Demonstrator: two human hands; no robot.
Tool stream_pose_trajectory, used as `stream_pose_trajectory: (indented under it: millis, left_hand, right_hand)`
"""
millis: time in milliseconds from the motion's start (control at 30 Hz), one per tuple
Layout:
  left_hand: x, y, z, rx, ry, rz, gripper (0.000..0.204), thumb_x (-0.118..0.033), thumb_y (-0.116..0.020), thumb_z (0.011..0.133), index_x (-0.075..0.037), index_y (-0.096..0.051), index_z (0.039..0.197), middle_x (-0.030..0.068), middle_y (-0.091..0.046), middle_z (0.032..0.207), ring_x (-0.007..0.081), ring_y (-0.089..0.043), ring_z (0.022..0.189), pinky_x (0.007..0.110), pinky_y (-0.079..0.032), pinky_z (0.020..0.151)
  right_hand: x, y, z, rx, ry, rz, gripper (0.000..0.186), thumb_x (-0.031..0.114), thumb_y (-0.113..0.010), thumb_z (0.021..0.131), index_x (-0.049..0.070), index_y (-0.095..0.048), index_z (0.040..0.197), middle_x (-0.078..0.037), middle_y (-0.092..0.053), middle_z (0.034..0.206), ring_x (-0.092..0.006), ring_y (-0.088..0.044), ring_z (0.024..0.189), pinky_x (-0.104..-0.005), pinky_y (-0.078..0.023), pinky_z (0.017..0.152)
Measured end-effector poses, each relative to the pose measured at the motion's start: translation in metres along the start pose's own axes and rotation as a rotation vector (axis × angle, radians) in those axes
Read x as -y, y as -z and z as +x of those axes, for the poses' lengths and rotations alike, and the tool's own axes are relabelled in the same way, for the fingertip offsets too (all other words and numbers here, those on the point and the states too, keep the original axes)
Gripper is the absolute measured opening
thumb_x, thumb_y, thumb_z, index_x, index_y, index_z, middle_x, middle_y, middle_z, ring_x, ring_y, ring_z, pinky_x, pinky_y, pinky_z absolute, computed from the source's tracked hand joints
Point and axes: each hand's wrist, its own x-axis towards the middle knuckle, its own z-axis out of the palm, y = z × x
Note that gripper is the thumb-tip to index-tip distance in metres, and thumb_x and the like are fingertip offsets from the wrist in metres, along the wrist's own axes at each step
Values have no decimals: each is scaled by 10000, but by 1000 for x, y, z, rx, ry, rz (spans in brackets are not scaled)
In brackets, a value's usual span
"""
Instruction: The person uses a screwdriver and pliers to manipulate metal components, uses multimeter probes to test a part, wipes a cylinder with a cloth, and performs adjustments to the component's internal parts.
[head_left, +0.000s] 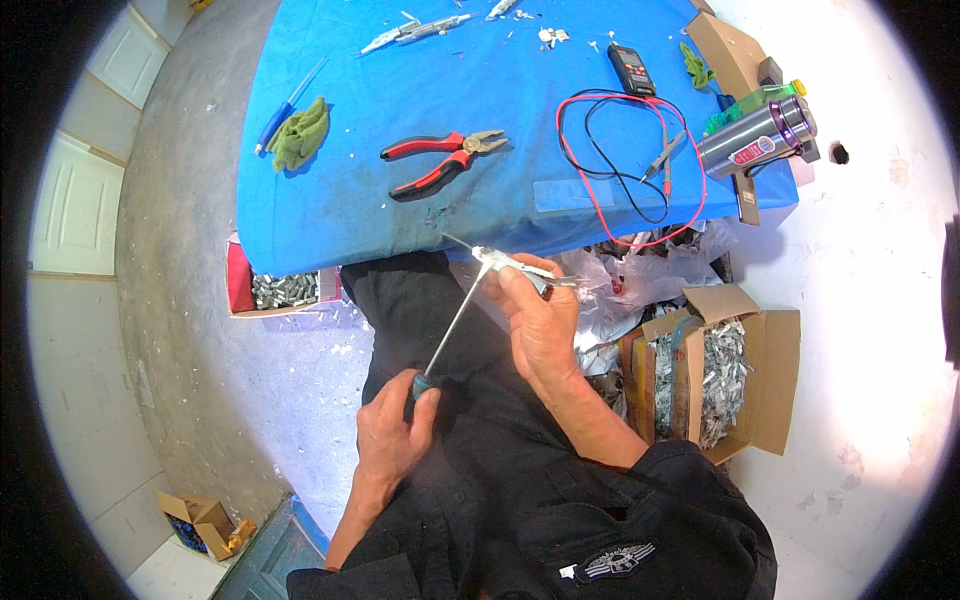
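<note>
My left hand [393, 428] is closed round the dark teal handle of a screwdriver [455, 322]. Its long thin shaft points up and away, the tip meeting a small white and silvery metal piece [492, 258]. That piece is pinched in my right hand [540, 318], just off the table's near edge, over my lap. A thin wire-like end sticks out from its left side; my fingers hide part of it. Beyond my hands, combination pliers [445, 160] with red and black handles lie on the blue-covered table [340, 215].
A multimeter [631, 70] with looped red and black leads lies right, near a steel thermos [755, 140]. Left are a green cloth [299, 136] and a blue-handled screwdriver [275, 125]. Silvery pieces [415, 32] lie at the back. Boxes of scraps [720, 385] and small cylinders [285, 290] stand below.
</note>
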Motion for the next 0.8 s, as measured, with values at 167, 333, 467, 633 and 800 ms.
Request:
stream_pose_trajectory:
  millis: [167,333,467,633,800]
  left_hand:
    - [-3,-3,3,-26,-3,-8,270,-176,-757,947,5,-688,1135,217,-738,959,396,-746,819,426,-582,693]
    - [-14,-5,9,-14,75,-83,248,-152,-750,951,9,-687,1129,216,-739,946,393,-748,819,413,-580,698]
    - [-22,-8,9,-16,92,-87,239,-142,-742,955,9,-683,1130,220,-733,930,400,-744,816,416,-578,698]
    - [-18,7,10,39,86,-41,238,-149,-740,957,7,-681,1128,223,-727,910,420,-734,803,436,-573,686]
    - [-28,41,21,135,55,56,250,-169,-754,945,1,-684,1114,221,-721,880,416,-726,766,444,-558,657]
  right_hand:
    - [4,-6,-3,-22,8,-1,258,15,-708,976,-17,-568,1191,-177,-724,1131,-213,-737,955,-348,-612,877]
    - [1,-10,-6,8,74,-14,236,3,-699,979,-35,-568,1172,-192,-712,1189,-198,-733,986,-326,-614,884]
    - [1,-12,-6,70,180,-71,237,-13,-695,976,-42,-567,1173,-194,-705,1230,-181,-711,1026,-313,-596,907]
    - [5,2,-2,129,311,-345,220,-21,-697,968,-53,-598,1163,-186,-713,1255,-179,-697,1071,-309,-564,957]
    - [20,18,4,284,394,-645,218,-38,-709,952,-33,-669,1166,-164,-717,1297,-199,-672,1187,-340,-528,1041]
